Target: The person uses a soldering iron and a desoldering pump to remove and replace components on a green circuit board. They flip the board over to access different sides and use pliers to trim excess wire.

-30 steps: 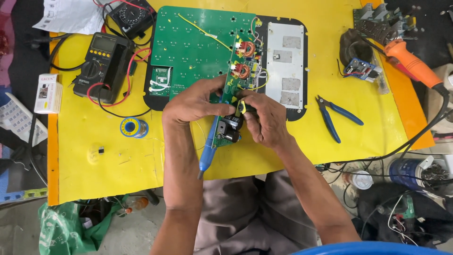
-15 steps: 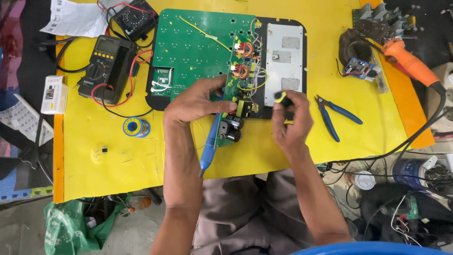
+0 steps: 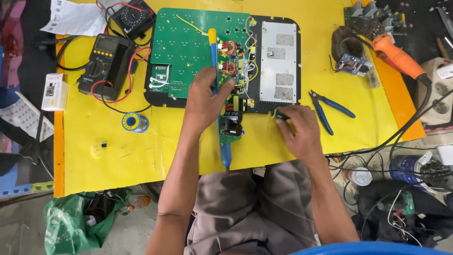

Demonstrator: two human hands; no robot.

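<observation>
The narrow green circuit board (image 3: 230, 118) with copper coils lies on the yellow worktop (image 3: 141, 151), its lower end near the front edge, its upper part over the large green panel (image 3: 193, 47) on a black tray. The left hand (image 3: 205, 101) presses flat on it, fingers curled around a blue-and-yellow handled tool (image 3: 220, 101) that runs lengthwise and overhangs the front edge. The right hand (image 3: 297, 130) rests just beside the board, fingertips pinching a small yellow-black part (image 3: 278, 114). Blue-handled pliers (image 3: 328, 106) lie near it. Open yellow surface spreads left, around a solder spool (image 3: 135, 122), below a black multimeter (image 3: 104, 63).
</observation>
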